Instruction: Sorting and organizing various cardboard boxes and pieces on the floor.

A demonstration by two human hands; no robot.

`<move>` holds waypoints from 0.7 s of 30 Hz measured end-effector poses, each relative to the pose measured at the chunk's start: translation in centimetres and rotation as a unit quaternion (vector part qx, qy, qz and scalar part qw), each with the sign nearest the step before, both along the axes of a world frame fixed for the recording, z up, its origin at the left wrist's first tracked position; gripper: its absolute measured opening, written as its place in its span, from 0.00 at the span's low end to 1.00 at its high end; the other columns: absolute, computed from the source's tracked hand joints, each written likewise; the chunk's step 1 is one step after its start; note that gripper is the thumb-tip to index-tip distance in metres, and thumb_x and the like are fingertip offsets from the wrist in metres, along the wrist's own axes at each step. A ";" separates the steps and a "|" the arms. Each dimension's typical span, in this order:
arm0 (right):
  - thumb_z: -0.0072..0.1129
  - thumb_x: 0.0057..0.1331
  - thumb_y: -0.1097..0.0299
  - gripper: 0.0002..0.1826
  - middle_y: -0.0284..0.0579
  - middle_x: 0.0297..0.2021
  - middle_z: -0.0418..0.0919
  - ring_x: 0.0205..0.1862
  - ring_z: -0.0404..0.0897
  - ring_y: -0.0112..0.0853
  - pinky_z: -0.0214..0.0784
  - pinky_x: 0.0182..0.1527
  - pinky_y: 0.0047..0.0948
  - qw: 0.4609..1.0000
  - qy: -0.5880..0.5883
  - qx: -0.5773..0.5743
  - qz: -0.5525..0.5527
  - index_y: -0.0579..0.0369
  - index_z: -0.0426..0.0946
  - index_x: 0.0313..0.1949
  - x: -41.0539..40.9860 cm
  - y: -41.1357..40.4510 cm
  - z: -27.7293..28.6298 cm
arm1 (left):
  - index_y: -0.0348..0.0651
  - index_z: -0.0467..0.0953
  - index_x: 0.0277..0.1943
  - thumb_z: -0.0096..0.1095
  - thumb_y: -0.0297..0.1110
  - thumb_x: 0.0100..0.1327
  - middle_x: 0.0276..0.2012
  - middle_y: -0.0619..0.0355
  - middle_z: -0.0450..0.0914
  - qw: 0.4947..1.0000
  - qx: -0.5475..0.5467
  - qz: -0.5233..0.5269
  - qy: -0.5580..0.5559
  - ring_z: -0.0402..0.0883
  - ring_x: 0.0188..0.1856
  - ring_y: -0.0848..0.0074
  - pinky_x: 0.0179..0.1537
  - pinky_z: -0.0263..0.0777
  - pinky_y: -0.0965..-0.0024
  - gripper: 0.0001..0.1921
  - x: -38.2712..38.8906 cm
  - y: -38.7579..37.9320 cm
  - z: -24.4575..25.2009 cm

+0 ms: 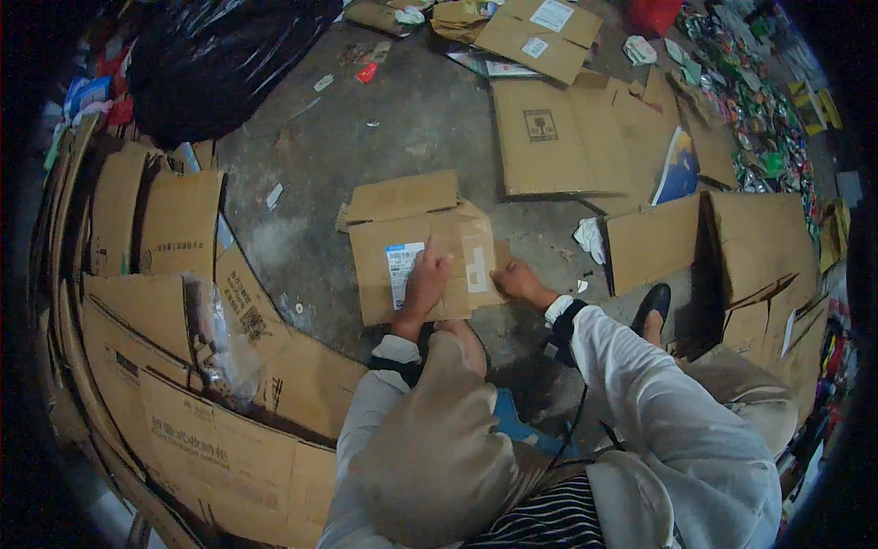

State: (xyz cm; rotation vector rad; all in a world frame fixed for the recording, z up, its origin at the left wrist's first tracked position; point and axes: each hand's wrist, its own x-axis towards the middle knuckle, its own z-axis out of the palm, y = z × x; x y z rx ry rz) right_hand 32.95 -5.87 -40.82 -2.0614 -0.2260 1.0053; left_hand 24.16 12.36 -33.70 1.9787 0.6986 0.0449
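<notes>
A small cardboard box (449, 230), partly flattened, is in front of me at the middle of the view. It bears a blue-and-white printed label (396, 274) and a white sticker (476, 271) near its right side. Across its face lies my left hand (426, 285), index finger stretched out and thumb apart, gripping nothing. At the right edge, my right hand (519, 280) pinches a flap (503, 252) of the box between thumb and curled fingers. A raised top flap (405, 195) stands along the far side.
Large flattened cartons (562, 151) lie at far right, beside an opened carton (761, 240). Stacked cardboard (226, 439) lines my left. A black plastic bag (226, 62) bulges at upper left. Crushed cans and bottles (768, 130) pile up at right. Paper scraps (590, 239) litter the concrete floor (322, 158).
</notes>
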 end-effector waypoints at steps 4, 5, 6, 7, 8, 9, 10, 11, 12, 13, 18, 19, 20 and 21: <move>0.55 0.53 0.64 0.14 0.40 0.14 0.71 0.15 0.68 0.26 0.60 0.18 0.28 0.996 0.081 0.023 0.027 0.65 0.71 0.23 -0.6 0.7 2.7 | 0.44 0.50 0.60 0.49 0.36 0.53 0.42 0.45 0.68 0.995 0.031 -0.058 0.081 0.70 0.41 0.56 0.41 0.66 0.61 0.30 -1.6 0.1 0.2; 0.55 0.53 0.64 0.14 0.40 0.15 0.71 0.15 0.69 0.26 0.61 0.18 0.28 0.995 0.088 0.020 0.049 0.65 0.71 0.24 -0.2 0.7 3.1 | 0.44 0.50 0.60 0.50 0.36 0.53 0.43 0.46 0.68 0.996 0.020 -0.063 0.068 0.70 0.41 0.56 0.41 0.66 0.61 0.31 -1.4 0.2 0.3; 0.55 0.53 0.64 0.14 0.40 0.15 0.71 0.15 0.69 0.26 0.61 0.18 0.28 0.995 0.084 0.021 0.049 0.65 0.71 0.24 0.0 0.5 3.0 | 0.44 0.50 0.60 0.50 0.36 0.53 0.43 0.46 0.68 0.996 0.021 -0.064 0.063 0.70 0.41 0.56 0.41 0.66 0.61 0.31 -1.0 0.3 0.3; 0.54 0.54 0.64 0.14 0.40 0.16 0.71 0.15 0.69 0.27 0.61 0.19 0.28 0.993 0.046 0.013 0.112 0.65 0.72 0.24 0.1 0.5 2.9 | 0.43 0.50 0.60 0.52 0.37 0.51 0.44 0.47 0.67 0.991 0.035 -0.090 0.090 0.70 0.41 0.57 0.41 0.66 0.61 0.32 -0.5 0.5 0.3; 0.54 0.54 0.63 0.14 0.41 0.16 0.72 0.15 0.69 0.27 0.62 0.20 0.29 0.985 0.006 0.004 0.175 0.64 0.72 0.23 0.3 0.4 2.4 | 0.42 0.50 0.59 0.54 0.37 0.50 0.45 0.47 0.67 0.985 0.050 -0.115 0.115 0.71 0.42 0.59 0.41 0.66 0.62 0.33 0.0 0.9 -0.1; 0.54 0.54 0.63 0.14 0.41 0.16 0.72 0.15 0.69 0.27 0.62 0.20 0.29 0.984 0.000 0.012 0.177 0.64 0.72 0.23 -0.1 0.8 2.1 | 0.42 0.50 0.59 0.54 0.37 0.50 0.45 0.47 0.67 0.986 0.058 -0.112 0.111 0.71 0.42 0.59 0.41 0.66 0.62 0.33 -0.5 1.9 -0.9; 0.54 0.54 0.62 0.14 0.43 0.17 0.73 0.17 0.71 0.30 0.63 0.22 0.30 0.986 -0.030 0.014 0.161 0.65 0.72 0.24 -0.8 1.0 1.9 | 0.42 0.51 0.59 0.56 0.36 0.49 0.45 0.48 0.68 0.995 0.006 -0.086 0.045 0.70 0.43 0.59 0.41 0.66 0.62 0.34 -1.4 3.1 -1.5; 0.54 0.53 0.62 0.15 0.45 0.18 0.74 0.18 0.72 0.32 0.65 0.23 0.31 0.988 -0.057 0.014 0.144 0.65 0.72 0.25 -1.0 1.2 1.6 | 0.41 0.51 0.59 0.58 0.35 0.47 0.45 0.48 0.68 0.997 -0.050 -0.061 -0.021 0.70 0.44 0.60 0.41 0.66 0.63 0.35 -2.4 4.2 -2.2; 0.54 0.53 0.62 0.15 0.45 0.18 0.74 0.18 0.72 0.32 0.65 0.23 0.31 0.988 -0.057 0.013 0.143 0.65 0.72 0.25 -0.8 1.1 2.2 | 0.41 0.50 0.59 0.61 0.35 0.46 0.46 0.46 0.67 0.999 0.033 -0.006 0.039 0.70 0.44 0.61 0.42 0.66 0.64 0.38 -3.5 5.2 -2.3; 0.54 0.53 0.60 0.16 0.50 0.20 0.74 0.21 0.74 0.36 0.65 0.26 0.32 0.978 -0.104 -0.041 0.177 0.64 0.73 0.26 -0.3 0.9 2.8 | 0.40 0.49 0.59 0.64 0.36 0.44 0.48 0.44 0.65 0.987 0.116 0.049 0.099 0.69 0.44 0.61 0.43 0.66 0.64 0.40 -4.6 6.2 -2.5; 0.53 0.50 0.54 0.20 0.59 0.24 0.73 0.28 0.74 0.49 0.66 0.30 0.38 0.986 -0.121 -0.045 0.108 0.63 0.73 0.26 0.9 -1.3 2.8 | 0.32 0.54 0.55 0.68 0.40 0.39 0.38 0.41 0.72 0.957 0.255 0.132 0.047 0.72 0.38 0.52 0.42 0.67 0.63 0.42 -8.2 4.9 -3.5; 0.53 0.49 0.54 0.19 0.57 0.22 0.73 0.27 0.74 0.48 0.66 0.30 0.38 0.972 -0.184 -0.005 0.144 0.62 0.73 0.23 0.9 -2.4 2.8 | 0.29 0.54 0.54 0.69 0.42 0.38 0.37 0.39 0.72 0.993 0.080 0.072 0.044 0.72 0.37 0.50 0.43 0.66 0.61 0.43 -7.8 3.4 -3.3; 0.53 0.49 0.53 0.19 0.56 0.21 0.74 0.26 0.74 0.48 0.66 0.29 0.38 0.952 -0.243 0.038 0.181 0.61 0.73 0.20 0.7 -3.0 3.1 | 0.29 0.54 0.54 0.69 0.42 0.38 0.37 0.39 0.72 0.994 0.078 0.071 0.043 0.72 0.37 0.50 0.43 0.66 0.61 0.43 -8.1 2.6 -3.1; 0.53 0.49 0.53 0.19 0.56 0.21 0.74 0.26 0.74 0.48 0.66 0.29 0.38 0.952 -0.244 0.035 0.180 0.61 0.73 0.20 0.9 -3.4 3.3 | 0.28 0.54 0.53 0.68 0.43 0.38 0.37 0.38 0.72 0.989 0.079 0.043 0.115 0.71 0.40 0.49 0.44 0.65 0.60 0.43 -8.2 1.9 -3.0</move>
